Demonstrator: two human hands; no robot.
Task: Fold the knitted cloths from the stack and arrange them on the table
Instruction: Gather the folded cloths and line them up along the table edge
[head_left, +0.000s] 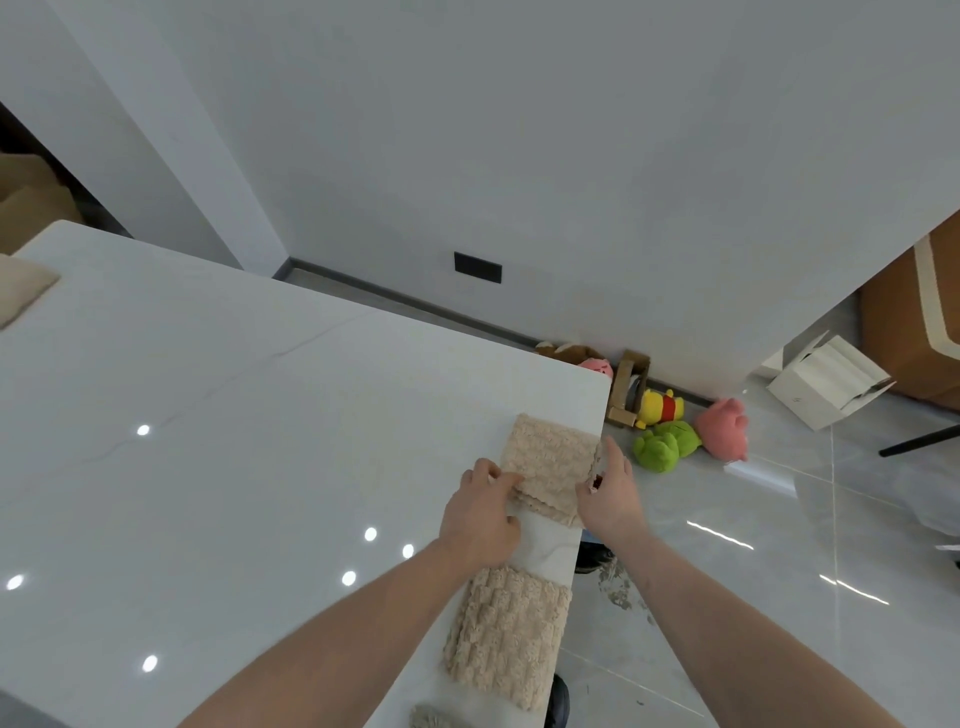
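- The folded cloth I am working on lies straight ahead of me, near the table's right edge and close to its far right corner. Its long axis runs away from me, roughly along that edge.
- My left hand sits at the cloth's near left corner, fingers curled onto the edge where the layers show. They seem to pinch the fabric, though the contact is partly hidden.
- My right hand is at the cloth's right side, just past the table edge, fingers fairly straight and laid against the fabric. I cannot see anything clasped in it.
- Both hands flank the cloth about equally; the left is over the table, the right hangs half off it. Squaring the cloth would, I judge, mean nudging it leftward, away from the drop.
- The cloth is beige, thick and nubbly, with a scalloped near edge and soft, rounded corners.
- A second folded cloth of the same beige, with a raised blocky pattern, lies nearer me along the same edge, apart from the first. The tip of another peeks in at the bottom.
- At the far left a pale fabric pile, likely the stack, lies well apart.
- The tabletop is glossy white stone with faint veins.
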